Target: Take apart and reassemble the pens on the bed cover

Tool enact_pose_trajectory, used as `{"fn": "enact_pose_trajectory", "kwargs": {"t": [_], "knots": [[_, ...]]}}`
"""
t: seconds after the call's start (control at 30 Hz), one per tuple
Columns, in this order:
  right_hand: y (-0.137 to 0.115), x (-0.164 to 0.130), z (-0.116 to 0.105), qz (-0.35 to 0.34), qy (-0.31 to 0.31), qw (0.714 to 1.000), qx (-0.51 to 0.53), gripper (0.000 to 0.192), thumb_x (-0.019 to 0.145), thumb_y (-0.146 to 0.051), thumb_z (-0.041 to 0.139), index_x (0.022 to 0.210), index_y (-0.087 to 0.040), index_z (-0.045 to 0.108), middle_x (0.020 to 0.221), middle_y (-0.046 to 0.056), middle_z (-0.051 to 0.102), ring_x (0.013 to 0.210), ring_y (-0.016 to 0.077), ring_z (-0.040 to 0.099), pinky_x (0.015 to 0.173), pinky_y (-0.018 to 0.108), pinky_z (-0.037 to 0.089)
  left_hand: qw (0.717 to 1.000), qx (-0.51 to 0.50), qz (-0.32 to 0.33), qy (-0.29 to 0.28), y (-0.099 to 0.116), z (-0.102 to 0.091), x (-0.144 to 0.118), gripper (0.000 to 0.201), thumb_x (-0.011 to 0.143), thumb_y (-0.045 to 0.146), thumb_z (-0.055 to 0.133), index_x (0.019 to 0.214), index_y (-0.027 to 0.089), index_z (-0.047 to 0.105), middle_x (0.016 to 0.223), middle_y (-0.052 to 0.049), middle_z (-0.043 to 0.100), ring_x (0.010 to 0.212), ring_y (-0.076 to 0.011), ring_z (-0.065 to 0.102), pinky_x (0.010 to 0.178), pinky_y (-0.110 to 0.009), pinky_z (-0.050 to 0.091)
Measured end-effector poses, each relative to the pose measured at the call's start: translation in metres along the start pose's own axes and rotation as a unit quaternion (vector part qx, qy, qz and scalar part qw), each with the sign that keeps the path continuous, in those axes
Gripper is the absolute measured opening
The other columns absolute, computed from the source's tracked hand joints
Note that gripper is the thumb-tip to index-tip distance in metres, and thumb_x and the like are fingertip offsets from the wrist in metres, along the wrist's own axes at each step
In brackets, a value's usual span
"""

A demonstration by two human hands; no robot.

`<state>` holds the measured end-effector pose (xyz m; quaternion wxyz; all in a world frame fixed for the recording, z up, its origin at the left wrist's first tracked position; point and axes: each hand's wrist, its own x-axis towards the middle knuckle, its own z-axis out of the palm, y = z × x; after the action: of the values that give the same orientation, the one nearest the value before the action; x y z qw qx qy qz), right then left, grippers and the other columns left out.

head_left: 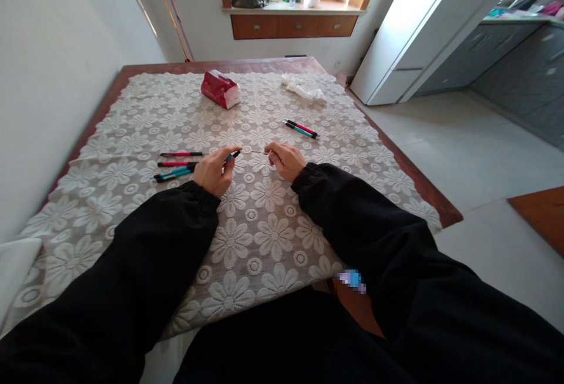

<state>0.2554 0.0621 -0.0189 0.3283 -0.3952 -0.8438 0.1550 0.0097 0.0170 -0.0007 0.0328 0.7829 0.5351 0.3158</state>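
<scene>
My left hand (214, 169) is closed around a teal pen (232, 155) whose dark tip points right. My right hand (284, 160) pinches a thin refill (255, 151) that reaches toward the pen's tip. Both hands hover just above a white lace tablecloth (247, 237) on a wooden table. Left of my left hand lie several more pens: a red one (180, 154), another red one (176, 164) and teal ones (174, 174). A red and a teal pen (300, 129) lie together beyond my right hand.
A red tissue pack (220, 88) and a crumpled white cloth (305, 88) lie at the table's far side. A white wall runs along the left. To the right is tiled floor, a white door and grey cabinets (520, 67). A windowsill with bags sits behind.
</scene>
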Motion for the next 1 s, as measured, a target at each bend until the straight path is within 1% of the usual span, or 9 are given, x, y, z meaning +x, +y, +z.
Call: {"fn": "enact_pose_trajectory", "kwargs": {"t": [0.07,0.13,0.23,0.37,0.47,0.67,0.8,1.0], "knots": [[-0.0002,0.0002,0.0001,0.001,0.000,1.000,0.000,0.019,0.095,-0.024,0.041,0.101,-0.022,0.059,0.078,0.000,0.066,0.075,0.0170,0.058,0.081,0.030,0.042,1.000,-0.010,0.010,0.010,0.0009,-0.0010,-0.0006,0.036,0.094,0.021,0.049,0.125,0.024,0.067,0.104,-0.005,0.075,0.082,-0.0193,0.067,0.077,-0.029,0.051],[-0.0006,0.0006,0.0002,-0.001,-0.001,1.000,0.002,0.018,0.094,-0.023,0.042,0.099,-0.021,0.059,0.078,0.000,0.066,0.076,0.0171,0.058,0.080,0.030,0.042,1.000,-0.016,0.023,0.013,0.0023,-0.0019,-0.0013,0.034,0.095,0.022,0.048,0.123,0.024,0.068,0.108,-0.005,0.075,0.083,-0.0187,0.067,0.078,-0.029,0.051],[-0.0013,0.0007,-0.0002,-0.006,-0.005,1.000,0.004,0.017,0.093,-0.022,0.042,0.097,-0.021,0.059,0.079,0.001,0.067,0.077,0.0174,0.058,0.081,0.030,0.042,0.999,-0.022,0.050,0.004,0.0040,-0.0027,-0.0020,0.034,0.097,0.024,0.047,0.124,0.023,0.068,0.112,-0.005,0.074,0.086,-0.0184,0.067,0.079,-0.029,0.051],[-0.0020,0.0003,-0.0016,-0.009,-0.014,1.000,-0.002,0.018,0.094,-0.023,0.041,0.096,-0.021,0.059,0.081,0.002,0.067,0.078,0.0179,0.058,0.081,0.030,0.042,0.996,-0.032,0.079,-0.013,0.0042,-0.0029,-0.0023,0.035,0.098,0.026,0.046,0.125,0.023,0.067,0.110,-0.005,0.074,0.088,-0.0186,0.067,0.082,-0.030,0.051],[-0.0020,0.0000,-0.0020,-0.014,-0.019,1.000,-0.010,0.019,0.094,-0.024,0.041,0.096,-0.020,0.059,0.081,0.003,0.067,0.078,0.0183,0.058,0.082,0.031,0.041,0.996,-0.038,0.084,-0.019,0.0040,-0.0030,-0.0025,0.035,0.098,0.026,0.046,0.125,0.023,0.067,0.110,-0.006,0.074,0.088,-0.0183,0.067,0.082,-0.030,0.051],[-0.0020,0.0000,-0.0011,-0.028,-0.027,0.999,-0.010,0.018,0.094,-0.022,0.042,0.097,-0.021,0.060,0.081,0.003,0.067,0.079,0.0187,0.058,0.083,0.032,0.041,0.995,-0.038,0.090,-0.031,0.0053,-0.0037,-0.0025,0.035,0.098,0.028,0.046,0.125,0.023,0.067,0.106,-0.005,0.073,0.078,-0.0164,0.065,0.075,-0.028,0.050],[-0.0021,0.0001,-0.0011,-0.035,-0.037,0.999,-0.013,0.018,0.093,-0.022,0.042,0.098,-0.021,0.060,0.082,0.003,0.068,0.079,0.0194,0.059,0.083,0.033,0.041,0.994,-0.044,0.100,-0.033,0.0055,-0.0041,-0.0026,0.034,0.098,0.028,0.046,0.124,0.023,0.068,0.106,-0.006,0.073,0.079,-0.0164,0.065,0.076,-0.029,0.050],[-0.0028,0.0007,-0.0020,-0.032,-0.045,0.998,-0.021,0.019,0.093,-0.021,0.042,0.099,-0.020,0.060,0.084,0.004,0.068,0.081,0.0200,0.059,0.084,0.034,0.040,0.994,-0.044,0.090,-0.030,0.0046,-0.0027,-0.0036,0.034,0.097,0.027,0.048,0.124,0.025,0.069,0.103,-0.005,0.073,0.078,-0.0161,0.065,0.074,-0.028,0.050]]}}
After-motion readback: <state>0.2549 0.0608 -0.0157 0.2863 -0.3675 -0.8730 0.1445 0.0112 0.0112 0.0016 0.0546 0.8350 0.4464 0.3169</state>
